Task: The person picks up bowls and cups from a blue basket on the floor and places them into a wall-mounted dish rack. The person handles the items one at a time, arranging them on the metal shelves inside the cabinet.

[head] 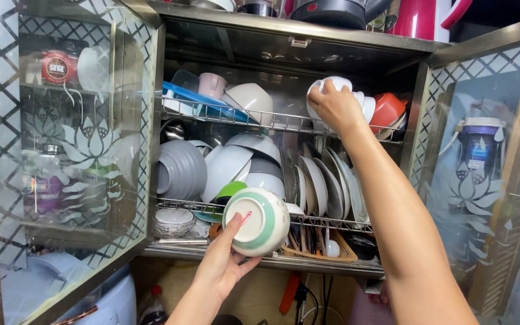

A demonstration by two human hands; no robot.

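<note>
At the far left of the frame the cabinet's glass door, etched with a flower pattern, stands swung open. Just inside it, on the middle rack, a stack of grey bowls lies on its side with the openings facing left, and white bowls lean beside it.

Low in the centre, the left hand comes up from the bottom edge and grips a white bowl with a green band — thumb against the base, fingers round the far side. The bowl is tipped on its side in front of the middle rack: its foot ring faces the camera and slightly left, its mouth points away into the cabinet toward the upper right, so its axis runs from near-left to far-right.

To the right of it, a row of white plates stands on edge in the rack.

Upper centre-right, the right hand reaches to the top rack with the forearm running down to the lower right; its fingers close over a white cup — this sits just left of an orange bowl. At the right edge the other glass door hangs open.
</note>
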